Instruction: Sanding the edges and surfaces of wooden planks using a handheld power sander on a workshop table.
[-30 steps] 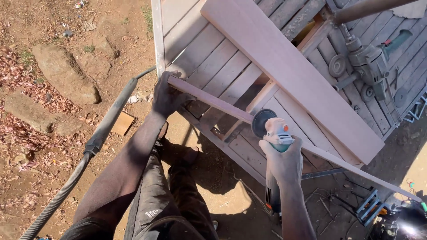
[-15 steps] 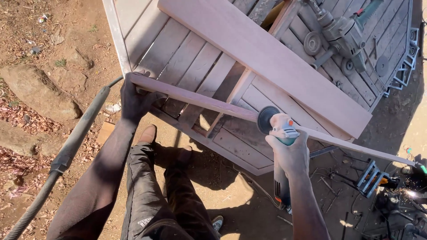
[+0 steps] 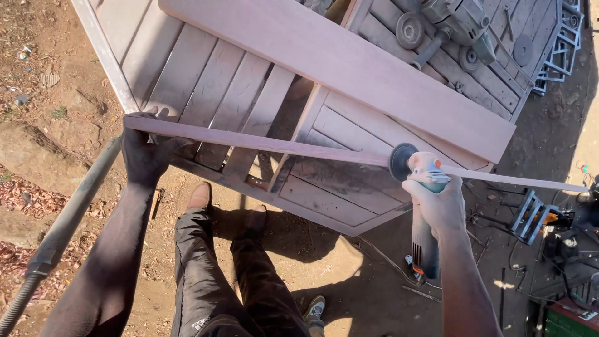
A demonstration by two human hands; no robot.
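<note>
My view has tipped fwd since a sec ago: the pallet table fills more of the frame and the strip now runs nearly level across it. Grip and tool spot look unchanged, so the grinding pass is still on the same stretch.

Far left: grey metal pipe (image 3: 68, 215) slants over bare reddish dirt, dry leaves nearby. My left hand (image 3: 145, 156), dark w/ dust, is wrapped shut round the near-left end of the thin wooden strip (image 3: 274, 146), a long, flat, pinkish, smooth-sawn piece. It lies across the pallet table (image 3: 212, 87), slatted, grey, weathered. A wide plank (image 3: 349, 68), same pinkish wood, sits farther back. My right hand (image 3: 437, 206) is clamped on the angle grinder (image 3: 421, 178), w/ pale body and dark round disc touching the strip mid-right. Far right: metal frames and clutter, too small to tell.
</note>
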